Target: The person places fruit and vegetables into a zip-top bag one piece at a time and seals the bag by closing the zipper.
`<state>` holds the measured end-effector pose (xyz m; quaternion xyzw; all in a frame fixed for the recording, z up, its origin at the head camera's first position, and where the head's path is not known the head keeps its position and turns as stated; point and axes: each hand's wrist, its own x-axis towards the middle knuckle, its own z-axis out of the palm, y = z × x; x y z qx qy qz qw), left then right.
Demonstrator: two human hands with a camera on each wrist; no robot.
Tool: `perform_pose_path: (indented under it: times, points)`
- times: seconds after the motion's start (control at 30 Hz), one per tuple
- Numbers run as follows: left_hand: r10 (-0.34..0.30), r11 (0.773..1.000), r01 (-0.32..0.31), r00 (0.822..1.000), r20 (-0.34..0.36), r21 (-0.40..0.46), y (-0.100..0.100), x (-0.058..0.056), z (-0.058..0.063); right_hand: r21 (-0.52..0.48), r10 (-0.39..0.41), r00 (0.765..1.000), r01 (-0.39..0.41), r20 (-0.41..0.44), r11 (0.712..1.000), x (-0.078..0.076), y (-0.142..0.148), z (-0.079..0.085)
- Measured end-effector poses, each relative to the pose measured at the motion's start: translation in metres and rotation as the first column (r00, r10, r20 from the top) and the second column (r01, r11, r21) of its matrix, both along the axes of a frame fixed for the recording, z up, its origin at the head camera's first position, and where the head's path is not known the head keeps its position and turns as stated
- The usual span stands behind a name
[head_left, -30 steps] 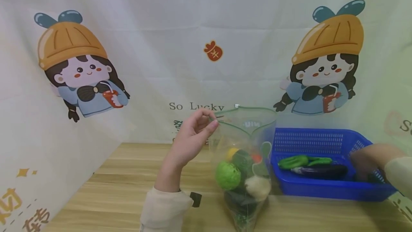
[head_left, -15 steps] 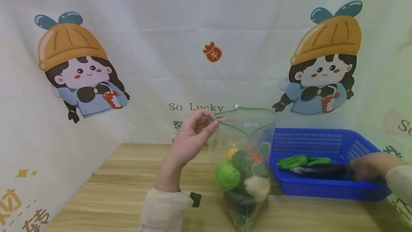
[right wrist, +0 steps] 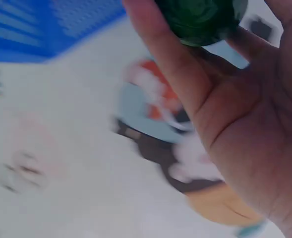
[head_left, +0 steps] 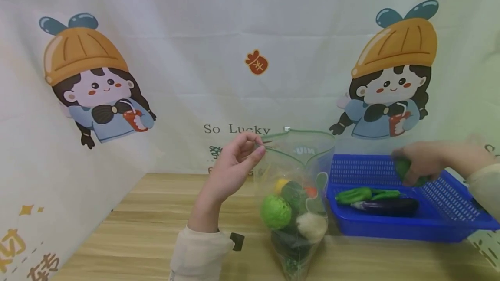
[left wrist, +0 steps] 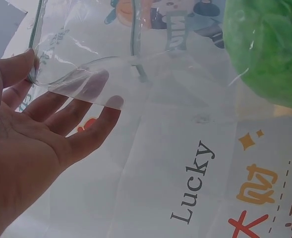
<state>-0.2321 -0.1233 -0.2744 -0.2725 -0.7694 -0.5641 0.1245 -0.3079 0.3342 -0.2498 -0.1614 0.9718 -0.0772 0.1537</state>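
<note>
We have a rounded green vegetable [right wrist: 205, 20] in the right hand [head_left: 423, 158], fingers curled round it, over the blue basket [head_left: 390, 227]. In the basket we see green peppers [head_left: 353, 195] just behind an eggplant [head_left: 390, 206]. Beside it is a clear bag [head_left: 273, 161] of vegetables [head_left: 276, 212], its mouth open; the left hand [head_left: 233, 164] pinches the edge. Below lies the tabletop [head_left: 144, 224], behind it a printed cloth [head_left: 304, 21].

Pale cloth backdrop [head_left: 195, 68] hangs along far and left edges of light-brown wood-grain bench [head_left: 152, 216]; it bears a red pouch-shaped print [head_left: 256, 62].
</note>
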Motion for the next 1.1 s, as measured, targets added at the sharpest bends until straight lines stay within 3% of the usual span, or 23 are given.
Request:
perform_pose_path:
  times: [0.07, 0.17, 0.33, 0.47, 0.6, 0.77, 0.87, 1.0, 1.1]
  points:
    - [-0.004, 1.0, 0.004, 1.0, -0.001, -0.001, 0.0, 0.0, 0.0, 0.03, 0.082, 0.981, -0.078, -0.176, 0.997, 0.002, -0.015, 0.02]
    - [-0.01, 1.0, 0.01, 1.0, -0.011, -0.001, 0.0, -0.001, 0.0, 0.068, 0.144, 0.899, -0.127, -0.414, 0.99, 0.01, -0.044, 0.053]
    - [-0.032, 1.0, 0.032, 0.999, -0.031, 0.0, -0.001, -0.003, -0.001, 0.008, 0.156, 0.829, -0.18, -0.537, 0.984, 0.036, -0.098, 0.102]
    - [-0.037, 0.999, 0.037, 0.999, -0.036, -0.002, -0.001, -0.003, -0.001, -0.034, 0.202, 0.788, -0.271, -0.581, 0.962, 0.054, -0.139, 0.121]
    - [-0.04, 0.999, 0.04, 0.998, -0.047, 0.003, 0.0, -0.003, -0.001, -0.086, 0.247, 0.813, -0.341, -0.527, 0.936, 0.063, -0.173, 0.12]
    - [-0.034, 0.999, 0.035, 0.999, -0.039, 0.028, 0.002, -0.004, -0.001, -0.019, 0.309, 0.828, -0.359, -0.468, 0.933, 0.063, -0.203, 0.106]
    - [-0.021, 0.999, 0.022, 0.999, -0.024, 0.044, 0.004, -0.003, 0.0, 0.015, 0.331, 0.866, -0.351, -0.376, 0.936, 0.058, -0.215, 0.099]
    - [-0.017, 0.998, 0.018, 1.0, -0.026, 0.054, 0.005, -0.001, 0.001, -0.034, 0.304, 0.92, -0.322, -0.248, 0.946, 0.052, -0.228, 0.091]
    - [-0.012, 0.998, 0.013, 0.999, -0.03, 0.053, 0.005, -0.001, 0.001, -0.059, 0.28, 0.933, -0.3, -0.226, 0.952, 0.05, -0.235, 0.085]
